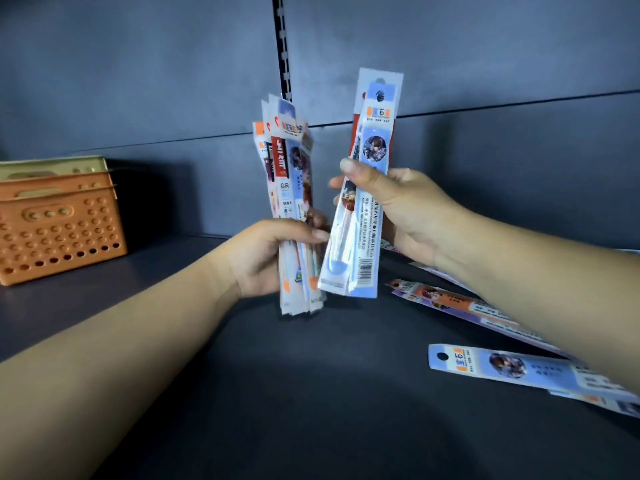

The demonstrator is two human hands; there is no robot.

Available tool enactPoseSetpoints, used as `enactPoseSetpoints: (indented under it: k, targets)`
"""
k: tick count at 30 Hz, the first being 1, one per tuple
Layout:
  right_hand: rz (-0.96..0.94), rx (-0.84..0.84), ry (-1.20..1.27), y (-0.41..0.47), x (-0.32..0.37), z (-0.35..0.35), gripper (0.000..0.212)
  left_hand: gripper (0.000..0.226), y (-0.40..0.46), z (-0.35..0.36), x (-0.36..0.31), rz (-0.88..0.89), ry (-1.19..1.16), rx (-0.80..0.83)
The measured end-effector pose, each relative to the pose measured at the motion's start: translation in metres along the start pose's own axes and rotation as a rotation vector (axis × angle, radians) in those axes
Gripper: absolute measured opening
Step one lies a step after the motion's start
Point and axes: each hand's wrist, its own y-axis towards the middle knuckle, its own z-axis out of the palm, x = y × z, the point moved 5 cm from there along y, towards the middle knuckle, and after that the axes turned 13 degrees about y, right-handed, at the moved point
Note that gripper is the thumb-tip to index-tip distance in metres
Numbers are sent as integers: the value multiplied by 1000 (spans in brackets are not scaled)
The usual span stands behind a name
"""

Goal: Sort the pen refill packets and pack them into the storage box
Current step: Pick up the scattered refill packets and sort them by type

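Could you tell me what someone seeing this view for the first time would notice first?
The eye lands on the two hands raised mid-frame: the left hand grips a fanned bundle of packets, while the right hand holds a few blue packets upright beside it. Next come the orange basket at far left and the loose packets lying flat on the dark shelf at lower right.

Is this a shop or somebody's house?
Probably a stationery shop. The dark shelf has a slotted metal rail behind it, like store shelving. Both hands hold hang-hole refill packets, and stacked plastic baskets stand nearby.
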Motion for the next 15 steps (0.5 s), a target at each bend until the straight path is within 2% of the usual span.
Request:
enactPoseSetpoints:
  k: [2,5,9,13,15]
  targets:
    - [12,33,-24,-5,3,10,22,47,0,12,-5,15,19,85]
    - [13,48,-34,-9,4,16,27,41,-4,24,-13,57,0,154]
    - [-54,80,-12,-8,3,18,22,36,-2,25,-10,38,-46,173]
    - [-160,118,-149,-5,11,19,11,34,-2,30,-9,7,-88,307]
    - [-198,141,-229,-6,16,21,14,33,-4,31,-9,-2,-58,355]
